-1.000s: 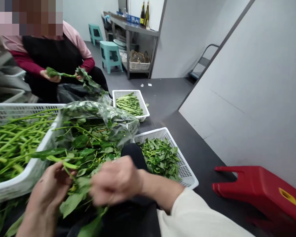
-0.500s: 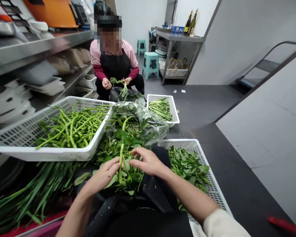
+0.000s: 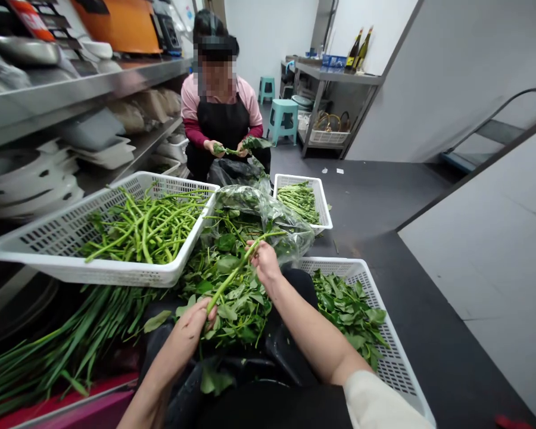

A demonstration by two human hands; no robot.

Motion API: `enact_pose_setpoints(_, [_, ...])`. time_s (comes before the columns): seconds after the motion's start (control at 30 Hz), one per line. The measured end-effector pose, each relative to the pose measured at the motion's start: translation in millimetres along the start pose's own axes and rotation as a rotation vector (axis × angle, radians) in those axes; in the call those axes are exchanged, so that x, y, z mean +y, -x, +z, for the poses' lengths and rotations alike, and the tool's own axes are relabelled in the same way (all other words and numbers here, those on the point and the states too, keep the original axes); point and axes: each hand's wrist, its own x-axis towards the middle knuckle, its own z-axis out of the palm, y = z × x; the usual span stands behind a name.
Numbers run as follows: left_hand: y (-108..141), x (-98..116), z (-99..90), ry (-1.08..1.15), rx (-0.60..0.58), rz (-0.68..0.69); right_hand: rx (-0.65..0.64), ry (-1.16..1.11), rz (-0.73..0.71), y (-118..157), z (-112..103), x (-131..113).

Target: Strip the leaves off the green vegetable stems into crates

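My left hand is closed around the lower end of a long green vegetable stem, which slants up to the right. Farther up, the fingers of my right hand are closed on the same stem near its thin end. Beneath both hands lies a heap of leafy greens, spilling from a clear plastic bag. To the left, a white perforated basket holds many bare green stems. Right of my knee, another white basket contains leaves.
Opposite me a person handles a leafy stalk. A small white basket with stalks stands on the floor. Long green leaves lie at lower left, below a metal shelf. Turquoise stools stand behind.
The stem has tipped from nearly upright to slanting right. My right hand has moved up and closed on its upper part; my left still grips the base. The view has shifted slightly left.
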Motion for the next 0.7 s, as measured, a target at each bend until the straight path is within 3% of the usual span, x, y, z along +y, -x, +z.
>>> enact_pose_setpoints(0.1, [4,-12,-3.9,0.003,0.043,-0.030,-0.057,-0.045,0.057,3,-1,-9])
enact_pose_setpoints(0.23, [4,-13,-3.4,0.058,0.088,-0.053,-0.569,-0.160,0.231,30,7,-15])
enact_pose_setpoints(0.37, [5,-2,-1.9,0.187,0.069,-0.113,-0.876,0.218,0.332,43,14,-10])
enact_pose_setpoints(0.43, [9,-2,-4.4,0.241,0.046,-0.166,-0.845,0.381,0.350,36,9,-11])
enact_pose_setpoints(0.57, [15,-13,-10.3,0.329,0.053,-0.272,-0.375,0.213,0.211,9,-11,-28])
enact_pose_setpoints(0.6, [15,-16,-10.4,0.341,0.060,-0.281,-0.321,0.175,0.189,6,-14,-33])
enact_pose_setpoints(0.7, [11,-20,-7.4,0.340,0.051,-0.261,-0.385,0.136,0.238,7,-15,-41])
